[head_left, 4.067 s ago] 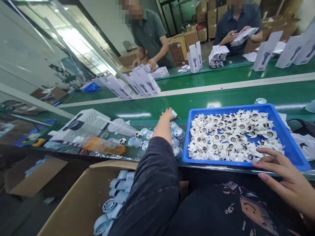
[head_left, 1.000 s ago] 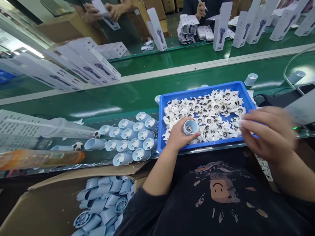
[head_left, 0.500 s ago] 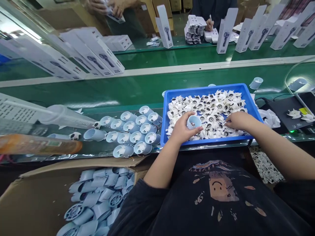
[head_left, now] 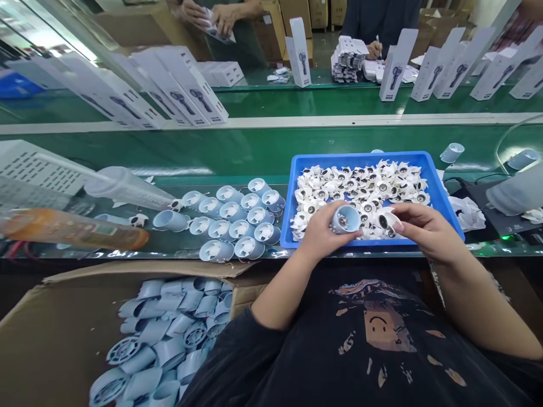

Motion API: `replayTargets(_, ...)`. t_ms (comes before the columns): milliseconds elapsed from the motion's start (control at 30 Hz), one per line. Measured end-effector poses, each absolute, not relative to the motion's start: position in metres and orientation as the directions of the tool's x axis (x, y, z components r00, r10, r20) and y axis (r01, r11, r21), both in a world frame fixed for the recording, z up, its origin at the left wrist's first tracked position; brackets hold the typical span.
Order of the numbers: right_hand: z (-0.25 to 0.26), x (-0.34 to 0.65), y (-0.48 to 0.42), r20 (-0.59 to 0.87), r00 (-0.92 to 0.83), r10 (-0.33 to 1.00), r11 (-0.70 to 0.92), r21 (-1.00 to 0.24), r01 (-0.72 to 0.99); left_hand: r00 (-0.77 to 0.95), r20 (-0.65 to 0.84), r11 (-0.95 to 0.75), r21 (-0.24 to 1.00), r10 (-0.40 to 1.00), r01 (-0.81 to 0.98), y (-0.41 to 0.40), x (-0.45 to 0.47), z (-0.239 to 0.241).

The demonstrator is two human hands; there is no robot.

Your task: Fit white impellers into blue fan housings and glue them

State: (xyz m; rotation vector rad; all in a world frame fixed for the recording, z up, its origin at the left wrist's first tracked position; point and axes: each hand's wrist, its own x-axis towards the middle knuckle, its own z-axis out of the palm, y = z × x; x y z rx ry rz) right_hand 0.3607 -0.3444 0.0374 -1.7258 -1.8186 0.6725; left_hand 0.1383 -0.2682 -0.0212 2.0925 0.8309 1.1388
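Observation:
My left hand is wrapped round a light-blue fan housing, its open end facing up and toward the right. Between the fingers and thumb of my right hand is a white fan impeller with a dark round hub. The impeller is close to the housing's mouth but apart from it. Both hands are over the front part of a blue tray, in which many more white impellers lie heaped.
Left of the tray stand rows of blue housings with white impellers inside. Below is a cardboard box full of blue housings. White product boxes line the green belt. Across it, one person's hands hold a box; another person writes.
My right hand has lifted an impeller from the tray and brought it left toward the housing. The left hand has tilted the housing's opening toward it. The view has shifted slightly.

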Motion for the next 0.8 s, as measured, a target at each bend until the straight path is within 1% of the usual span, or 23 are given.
replayTargets(33, 0.036, 0.358, -0.347, 0.071, -0.071, 0.995, 0.100, -0.737, 0.669, 0.486, 0.491, -0.648, 0.726, 0.723, 0.231, -0.274, 0.139, -0.018)
replayTargets(100, 0.033, 0.351, -0.350, 0.124, -0.113, 0.986, 0.167, -0.797, 0.580, 0.546, 0.496, -0.690, 0.685, 0.676, 0.233, -0.283, 0.141, -0.011)
replayTargets(167, 0.034, 0.343, -0.351, 0.176, -0.125, 0.977, 0.215, -0.811, 0.544, 0.564, 0.514, -0.730, 0.632, 0.646, 0.261, -0.289, 0.141, -0.006)
replayTargets(200, 0.036, 0.338, -0.352, 0.208, -0.126, 0.970, 0.242, -0.792, 0.560, 0.570, 0.532, -0.756, 0.593, 0.626, 0.276, -0.291, 0.141, -0.004)
replayTargets(233, 0.038, 0.334, -0.354, 0.249, -0.133, 0.959, 0.277, -0.747, 0.604, 0.574, 0.560, -0.788, 0.544, 0.597, 0.289, -0.293, 0.141, -0.003)
replayTargets(267, 0.040, 0.329, -0.355, 0.292, -0.153, 0.944, 0.316, -0.671, 0.671, 0.575, 0.595, -0.821, 0.487, 0.561, 0.297, -0.295, 0.141, -0.002)
replayTargets(333, 0.044, 0.321, -0.355, 0.365, -0.237, 0.900, 0.397, -0.469, 0.789, 0.554, 0.674, -0.872, 0.381, 0.489, 0.307, -0.298, 0.142, -0.002)
replayTargets(367, 0.044, 0.318, -0.353, 0.387, -0.289, 0.876, 0.437, -0.383, 0.814, 0.532, 0.710, -0.886, 0.341, 0.461, 0.314, -0.300, 0.143, -0.002)
replayTargets(400, 0.043, 0.316, -0.351, 0.400, -0.331, 0.855, 0.473, -0.336, 0.815, 0.506, 0.738, -0.891, 0.314, 0.446, 0.327, -0.303, 0.144, -0.002)
replayTargets(433, 0.041, 0.315, -0.348, 0.413, -0.354, 0.839, 0.501, -0.335, 0.798, 0.478, 0.759, -0.889, 0.300, 0.442, 0.345, -0.305, 0.145, -0.002)
replayTargets(500, 0.037, 0.315, -0.342, 0.456, -0.351, 0.818, 0.534, -0.372, 0.759, 0.446, 0.773, -0.878, 0.295, 0.451, 0.377, -0.309, 0.147, -0.001)
replayTargets(567, 0.034, 0.319, -0.340, 0.478, -0.323, 0.817, 0.531, -0.405, 0.744, 0.467, 0.744, -0.865, 0.306, 0.478, 0.397, -0.309, 0.146, 0.003)
replayTargets(633, 0.035, 0.327, -0.344, 0.449, -0.329, 0.831, 0.526, -0.440, 0.728, 0.516, 0.688, -0.850, 0.313, 0.510, 0.423, -0.299, 0.140, 0.010)
replayTargets(667, 0.036, 0.334, -0.348, 0.414, -0.346, 0.842, 0.522, -0.466, 0.714, 0.515, 0.663, -0.828, 0.322, 0.543, 0.459, -0.289, 0.133, 0.014)
replayTargets(700, 0.038, 0.342, -0.354, 0.381, -0.357, 0.853, 0.514, -0.492, 0.703, 0.480, 0.648, -0.789, 0.343, 0.592, 0.511, -0.275, 0.125, 0.017)
replayTargets(733, 0.038, 0.351, -0.361, 0.356, -0.357, 0.864, 0.500, -0.514, 0.697, 0.408, 0.639, -0.729, 0.379, 0.652, 0.570, -0.257, 0.115, 0.021)
replayTargets(800, 0.036, 0.371, -0.375, 0.340, -0.308, 0.889, 0.451, -0.527, 0.720, 0.177, 0.601, -0.544, 0.511, 0.780, 0.665, -0.212, 0.089, 0.026)
